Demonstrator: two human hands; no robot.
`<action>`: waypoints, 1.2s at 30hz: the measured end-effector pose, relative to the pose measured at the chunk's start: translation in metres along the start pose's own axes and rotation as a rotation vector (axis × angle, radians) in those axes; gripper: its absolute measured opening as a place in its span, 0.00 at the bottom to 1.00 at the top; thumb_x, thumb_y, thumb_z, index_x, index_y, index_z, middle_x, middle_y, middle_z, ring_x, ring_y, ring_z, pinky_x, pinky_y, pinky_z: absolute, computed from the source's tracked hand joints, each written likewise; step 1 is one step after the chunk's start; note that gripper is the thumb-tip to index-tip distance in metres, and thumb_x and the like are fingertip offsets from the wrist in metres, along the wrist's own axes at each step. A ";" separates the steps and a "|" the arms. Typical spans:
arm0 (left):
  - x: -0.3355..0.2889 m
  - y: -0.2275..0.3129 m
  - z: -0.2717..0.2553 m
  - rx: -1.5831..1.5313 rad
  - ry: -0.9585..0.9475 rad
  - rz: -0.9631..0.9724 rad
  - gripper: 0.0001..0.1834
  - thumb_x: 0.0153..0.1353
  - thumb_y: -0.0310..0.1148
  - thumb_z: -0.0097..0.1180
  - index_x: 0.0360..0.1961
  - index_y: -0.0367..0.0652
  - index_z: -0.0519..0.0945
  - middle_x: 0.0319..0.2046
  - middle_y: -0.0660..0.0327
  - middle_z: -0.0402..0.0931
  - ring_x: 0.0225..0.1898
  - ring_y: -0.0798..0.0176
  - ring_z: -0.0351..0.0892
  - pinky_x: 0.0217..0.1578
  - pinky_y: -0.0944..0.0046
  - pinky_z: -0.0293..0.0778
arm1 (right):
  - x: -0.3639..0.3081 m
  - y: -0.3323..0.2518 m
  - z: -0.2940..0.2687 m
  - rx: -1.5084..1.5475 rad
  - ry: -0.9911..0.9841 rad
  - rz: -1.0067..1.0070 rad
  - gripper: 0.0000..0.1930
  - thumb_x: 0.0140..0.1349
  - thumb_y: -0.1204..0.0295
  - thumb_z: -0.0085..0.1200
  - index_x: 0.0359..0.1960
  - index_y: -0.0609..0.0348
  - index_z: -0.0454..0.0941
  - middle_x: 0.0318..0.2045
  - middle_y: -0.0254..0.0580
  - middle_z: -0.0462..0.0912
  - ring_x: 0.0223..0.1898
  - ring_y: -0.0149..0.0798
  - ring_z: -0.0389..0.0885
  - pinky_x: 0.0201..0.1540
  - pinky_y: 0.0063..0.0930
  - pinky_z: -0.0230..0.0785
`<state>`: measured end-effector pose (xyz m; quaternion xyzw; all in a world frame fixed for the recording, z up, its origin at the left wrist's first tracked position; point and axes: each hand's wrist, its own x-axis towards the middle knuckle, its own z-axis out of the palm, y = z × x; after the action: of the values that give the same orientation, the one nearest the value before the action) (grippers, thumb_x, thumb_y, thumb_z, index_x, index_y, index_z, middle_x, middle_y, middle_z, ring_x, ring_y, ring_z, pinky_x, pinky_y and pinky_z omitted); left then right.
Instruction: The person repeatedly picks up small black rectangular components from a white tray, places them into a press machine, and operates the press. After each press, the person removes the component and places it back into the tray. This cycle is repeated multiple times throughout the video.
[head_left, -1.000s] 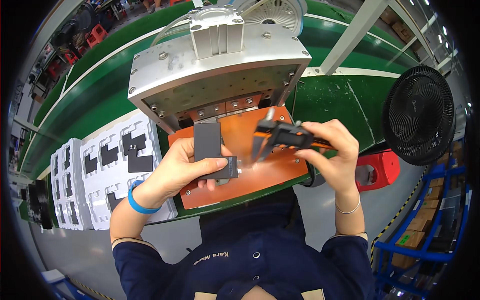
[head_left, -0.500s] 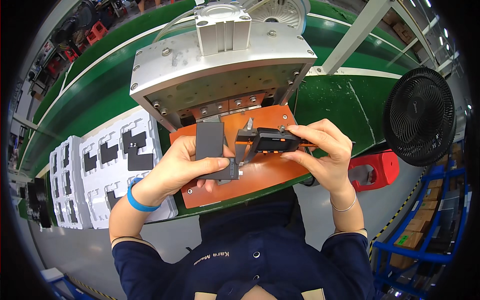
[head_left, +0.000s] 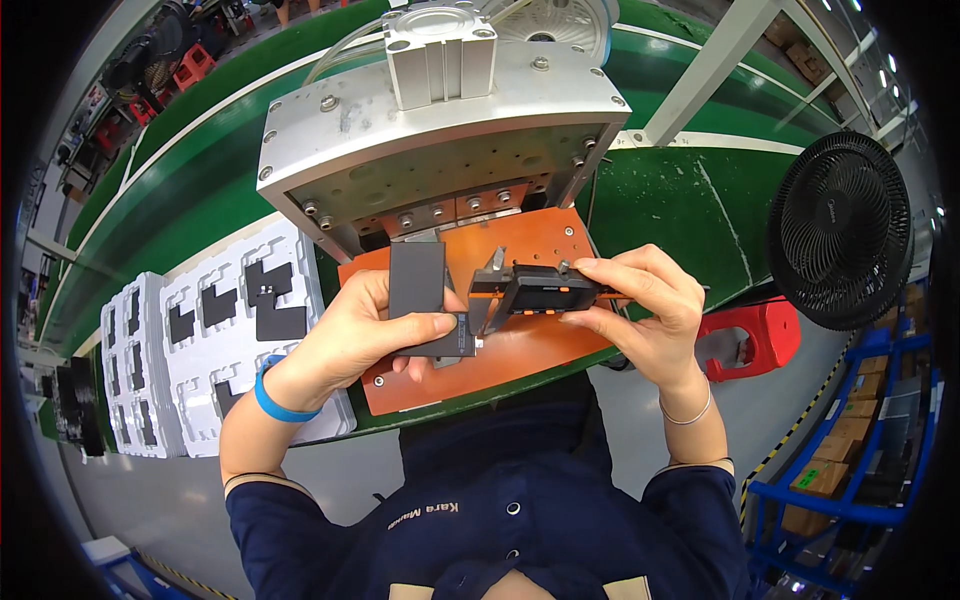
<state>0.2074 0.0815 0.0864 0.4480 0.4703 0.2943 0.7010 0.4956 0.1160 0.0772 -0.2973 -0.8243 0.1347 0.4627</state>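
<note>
My left hand (head_left: 365, 325) is closed on a flat black L-shaped battery (head_left: 417, 278), thumb on its face and fingers behind. Its lower leg carries small printing and a small pale tab at the right end. In my right hand (head_left: 652, 305) is a black digital caliper (head_left: 548, 290) with orange buttons, pinched between thumb and fingers at its right end. The metal jaws point left, beside the inner corner of the battery; whether they touch it I cannot tell. Both hands are above an orange plate (head_left: 540, 365) in front of a silver press (head_left: 450, 130).
On the left stand white molded trays (head_left: 200, 400) holding several black L-shaped batteries (head_left: 280, 322). A black fan (head_left: 838, 230) is at the right, above a red stool (head_left: 765, 340). Blue shelving (head_left: 850, 505) with boxes is at the lower right. Green bench surface (head_left: 690, 200) runs behind the press.
The caliper has tilted a little, so its display faces me less, and it has shifted slightly left. Both hands keep their holds; the battery has moved very slightly left.
</note>
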 end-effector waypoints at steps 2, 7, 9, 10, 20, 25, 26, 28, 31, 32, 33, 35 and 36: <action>0.000 0.000 0.000 -0.003 0.003 0.003 0.12 0.62 0.33 0.64 0.43 0.38 0.82 0.26 0.62 0.82 0.18 0.77 0.77 0.16 0.78 0.66 | 0.000 -0.001 -0.001 -0.005 0.006 -0.015 0.24 0.41 0.72 0.76 0.44 0.56 0.87 0.30 0.38 0.84 0.26 0.30 0.80 0.26 0.20 0.73; 0.000 0.000 0.002 -0.026 0.009 0.040 0.12 0.61 0.33 0.64 0.43 0.38 0.82 0.26 0.62 0.82 0.19 0.76 0.77 0.17 0.77 0.67 | -0.003 -0.002 -0.002 0.015 -0.007 0.005 0.24 0.41 0.72 0.76 0.44 0.55 0.87 0.30 0.37 0.84 0.26 0.30 0.80 0.26 0.20 0.73; 0.000 -0.001 0.002 -0.021 0.008 0.044 0.12 0.61 0.33 0.64 0.43 0.38 0.82 0.25 0.62 0.82 0.18 0.76 0.77 0.17 0.77 0.67 | -0.003 -0.002 0.000 0.032 -0.010 0.009 0.24 0.41 0.72 0.76 0.45 0.55 0.87 0.29 0.37 0.84 0.26 0.30 0.80 0.25 0.20 0.73; 0.000 -0.001 0.002 -0.019 0.008 0.045 0.12 0.61 0.33 0.64 0.43 0.39 0.82 0.25 0.63 0.81 0.18 0.77 0.77 0.17 0.78 0.67 | -0.003 -0.003 0.000 0.030 -0.012 0.016 0.24 0.41 0.72 0.76 0.45 0.55 0.87 0.29 0.37 0.83 0.26 0.30 0.80 0.25 0.20 0.73; 0.002 -0.003 0.001 -0.019 0.009 0.044 0.12 0.61 0.32 0.64 0.44 0.39 0.82 0.25 0.64 0.81 0.18 0.77 0.76 0.17 0.78 0.67 | -0.004 -0.004 0.001 0.015 -0.017 0.017 0.23 0.41 0.72 0.75 0.44 0.54 0.87 0.28 0.36 0.82 0.25 0.29 0.80 0.25 0.20 0.74; 0.003 -0.005 -0.002 -0.012 -0.011 0.073 0.12 0.62 0.33 0.64 0.43 0.38 0.82 0.27 0.63 0.81 0.19 0.77 0.77 0.17 0.78 0.67 | -0.003 -0.003 0.000 0.013 -0.018 0.006 0.23 0.42 0.72 0.75 0.44 0.55 0.87 0.28 0.37 0.82 0.25 0.30 0.80 0.25 0.20 0.74; 0.002 -0.004 -0.002 0.004 -0.032 0.077 0.12 0.62 0.33 0.63 0.43 0.38 0.82 0.27 0.63 0.81 0.19 0.77 0.77 0.17 0.77 0.67 | -0.003 -0.004 0.000 0.017 -0.023 0.012 0.23 0.41 0.72 0.75 0.44 0.56 0.87 0.28 0.37 0.82 0.25 0.30 0.80 0.26 0.20 0.74; 0.002 0.001 -0.002 0.033 -0.055 0.086 0.12 0.62 0.33 0.62 0.44 0.37 0.82 0.26 0.64 0.81 0.19 0.77 0.77 0.17 0.77 0.67 | -0.003 -0.007 -0.004 0.000 -0.026 0.041 0.23 0.41 0.72 0.75 0.44 0.57 0.87 0.29 0.38 0.82 0.27 0.31 0.81 0.27 0.21 0.75; -0.003 -0.005 -0.012 0.042 -0.079 0.027 0.14 0.66 0.35 0.59 0.47 0.38 0.81 0.34 0.61 0.82 0.20 0.76 0.77 0.19 0.78 0.68 | -0.002 -0.013 -0.016 0.009 -0.005 0.104 0.24 0.40 0.74 0.75 0.44 0.61 0.86 0.31 0.39 0.82 0.32 0.32 0.81 0.31 0.21 0.75; -0.008 -0.008 -0.018 0.063 -0.093 -0.010 0.14 0.66 0.36 0.58 0.48 0.39 0.81 0.36 0.61 0.82 0.21 0.76 0.78 0.20 0.77 0.69 | -0.007 -0.010 -0.023 0.018 0.021 0.143 0.24 0.41 0.76 0.75 0.44 0.62 0.85 0.32 0.39 0.81 0.34 0.32 0.80 0.33 0.21 0.74; -0.019 -0.006 -0.019 0.068 -0.077 0.037 0.13 0.66 0.34 0.59 0.48 0.38 0.80 0.35 0.62 0.82 0.23 0.76 0.78 0.21 0.77 0.70 | -0.015 -0.001 -0.034 0.025 0.047 0.209 0.24 0.43 0.78 0.73 0.47 0.63 0.84 0.33 0.37 0.80 0.35 0.30 0.79 0.36 0.19 0.72; -0.055 -0.001 -0.020 0.157 0.025 0.089 0.13 0.67 0.31 0.57 0.50 0.38 0.80 0.37 0.65 0.82 0.27 0.76 0.79 0.25 0.76 0.71 | -0.034 0.030 -0.055 0.060 0.091 0.351 0.25 0.48 0.81 0.69 0.52 0.65 0.81 0.34 0.32 0.76 0.36 0.26 0.74 0.40 0.15 0.66; -0.076 -0.007 -0.028 0.205 0.091 0.153 0.13 0.68 0.30 0.56 0.51 0.37 0.80 0.39 0.64 0.82 0.29 0.75 0.79 0.26 0.76 0.70 | -0.042 0.048 -0.064 0.083 0.108 0.427 0.25 0.51 0.82 0.67 0.54 0.66 0.79 0.34 0.29 0.74 0.36 0.23 0.72 0.41 0.14 0.63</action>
<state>0.1522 0.0251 0.1054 0.5381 0.4938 0.3174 0.6049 0.5841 0.1250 0.0591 -0.4527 -0.7103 0.2471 0.4791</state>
